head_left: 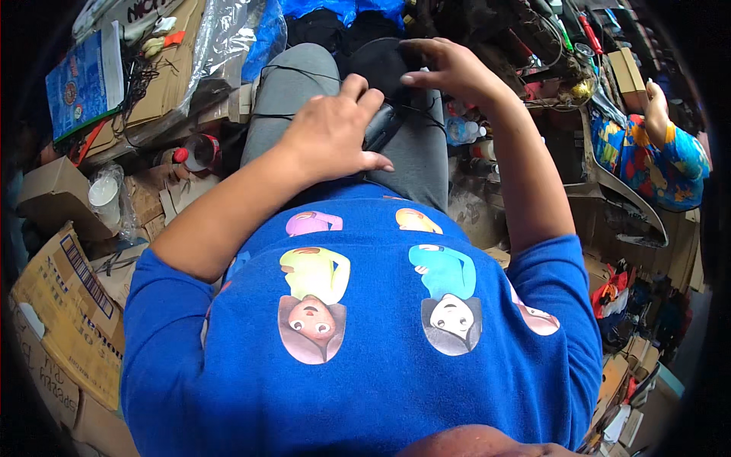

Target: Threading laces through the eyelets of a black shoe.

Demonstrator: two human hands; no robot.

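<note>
Over my grey-trousered lap, my left hand (335,129) has its fingers curled and thumb stretched out around a small dark, glossy object (384,126); the palm hides part of it, and its kind does not show. Just beyond lies a flat black piece with a rounded edge (375,67), between my knees. My right hand (449,70) is at the right side of this piece, thumb and fingers apart, fingertips near its edge. Thin black cord (301,72) runs across both thighs.
Cardboard boxes (65,190), a blue booklet (84,84) and clear plastic sheeting (221,53) crowd the left. Bottles (463,131) stand right of my knee. Farther right, another person's hand (655,107) is near a small cardboard box (627,76), amid clutter.
</note>
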